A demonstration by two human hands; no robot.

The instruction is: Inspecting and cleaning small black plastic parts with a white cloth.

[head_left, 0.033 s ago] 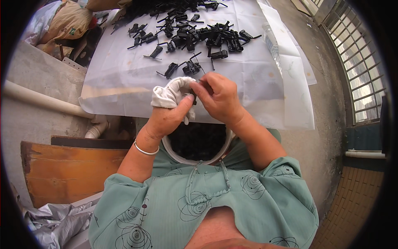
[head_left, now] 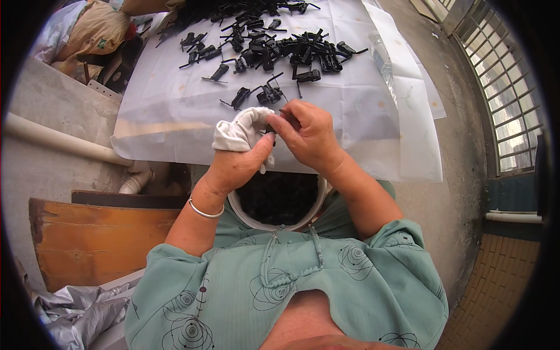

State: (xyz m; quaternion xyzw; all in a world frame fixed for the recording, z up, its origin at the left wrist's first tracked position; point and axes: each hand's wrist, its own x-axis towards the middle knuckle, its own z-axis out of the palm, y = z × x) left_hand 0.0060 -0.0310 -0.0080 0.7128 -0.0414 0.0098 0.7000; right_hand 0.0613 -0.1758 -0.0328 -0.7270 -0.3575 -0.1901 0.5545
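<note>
My left hand (head_left: 236, 166) is closed, its fingers covered by a white cloth or fingerless glove (head_left: 233, 133), with the thumb bare. Between that thumb and the covered fingers sits a small black part (head_left: 272, 139), mostly hidden. My right hand (head_left: 309, 134) meets it from the other side, thumb and fingers pinched together at the part's upper end; a thin dark tip shows by the fingers. Both hands are over the table's near edge. Just beyond them lie several loose black clip-like parts (head_left: 269, 94) with thin rods. Below the hands, a white bucket (head_left: 234, 209) holds a dark mass.
A white sheet (head_left: 169, 111) covers the table, and a pile of black parts (head_left: 262, 49) spreads over its far half. A clear plastic bottle (head_left: 382, 61) lies on the right. Left are a pale pipe (head_left: 64, 139) and a wooden board (head_left: 105, 236). A barred window (head_left: 504, 87) stands right.
</note>
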